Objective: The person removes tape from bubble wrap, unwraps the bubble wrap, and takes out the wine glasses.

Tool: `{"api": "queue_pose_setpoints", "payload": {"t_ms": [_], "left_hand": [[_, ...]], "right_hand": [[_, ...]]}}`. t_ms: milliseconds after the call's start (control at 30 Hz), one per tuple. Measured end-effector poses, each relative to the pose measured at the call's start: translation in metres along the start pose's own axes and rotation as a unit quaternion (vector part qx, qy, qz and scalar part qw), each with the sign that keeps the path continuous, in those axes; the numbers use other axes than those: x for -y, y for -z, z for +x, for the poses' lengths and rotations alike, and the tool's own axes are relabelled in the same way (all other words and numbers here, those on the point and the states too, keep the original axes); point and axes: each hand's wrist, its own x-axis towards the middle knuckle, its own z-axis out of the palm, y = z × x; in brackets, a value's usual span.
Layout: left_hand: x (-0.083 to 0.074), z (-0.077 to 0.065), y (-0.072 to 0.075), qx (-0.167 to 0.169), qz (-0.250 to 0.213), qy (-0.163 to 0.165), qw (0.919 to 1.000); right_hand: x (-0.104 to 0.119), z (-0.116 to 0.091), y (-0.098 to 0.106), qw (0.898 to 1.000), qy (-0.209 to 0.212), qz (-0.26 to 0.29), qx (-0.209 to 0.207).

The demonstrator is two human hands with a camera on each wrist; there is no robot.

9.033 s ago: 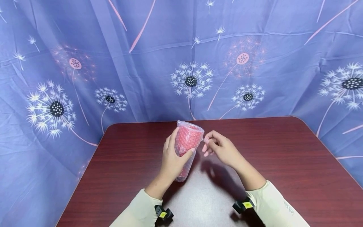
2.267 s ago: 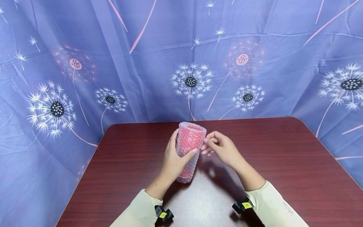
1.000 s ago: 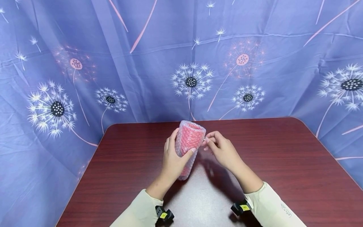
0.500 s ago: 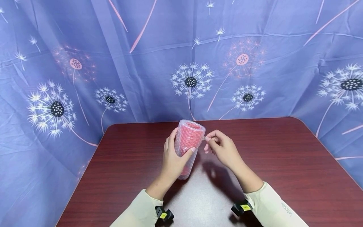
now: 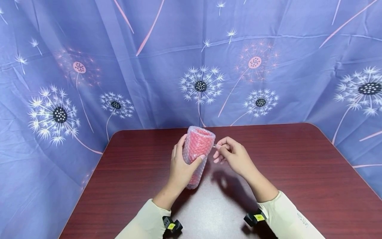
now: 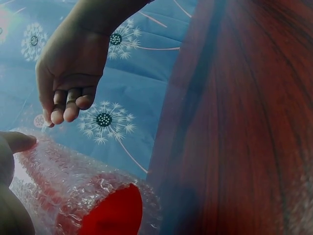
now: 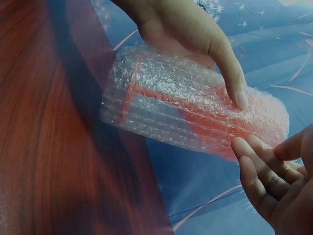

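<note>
A red, roughly cylindrical object wrapped in bubble wrap [image 5: 199,146] is held tilted above the table. My left hand [image 5: 180,169] grips it from the left, thumb across the front and fingers behind. Beside its upper right edge, my right hand [image 5: 234,156] pinches a small clear strip [image 5: 214,146], perhaps tape, between thumb and forefinger; the other fingers curl loosely. From the left wrist, the red object [image 6: 115,213] shows bare inside the open end of the wrap. In the right wrist view, the bubble wrap [image 7: 171,103] is see-through at the lower end, with red lines beneath.
A dark red wooden table [image 5: 286,159] spreads under both hands. Behind and beside it hangs a blue cloth [image 5: 161,89] printed with dandelions. Black wrist cameras with yellow labels sit at both cuffs, the left camera [image 5: 172,226] and the right camera [image 5: 254,217].
Over the last second the wrapped object has shifted very slightly left. The right hand has eased a little away from it, and more of the clear strip shows. The left hand keeps its grip.
</note>
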Motion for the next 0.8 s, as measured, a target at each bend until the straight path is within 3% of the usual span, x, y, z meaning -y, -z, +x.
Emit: {"api": "queue_pose_setpoints", "payload": {"t_ms": [400,600,800], "left_hand": [[0.0003,0.0002,0.0013,0.016,-0.004,-0.002,0.9999],[0.0003,0.0006,0.0010,0.013,0.001,-0.016,0.9998],[0.0013,0.0005,-0.0002,0.016,0.014,-0.015,0.9997]], "right_hand": [[-0.0012,0.0011,0.0007,0.999,-0.003,-0.035,-0.013],[-0.0034,0.0023,0.0006,0.998,-0.013,-0.055,0.003],[-0.0050,0.0026,-0.0005,0.998,0.009,-0.054,0.024]]}}
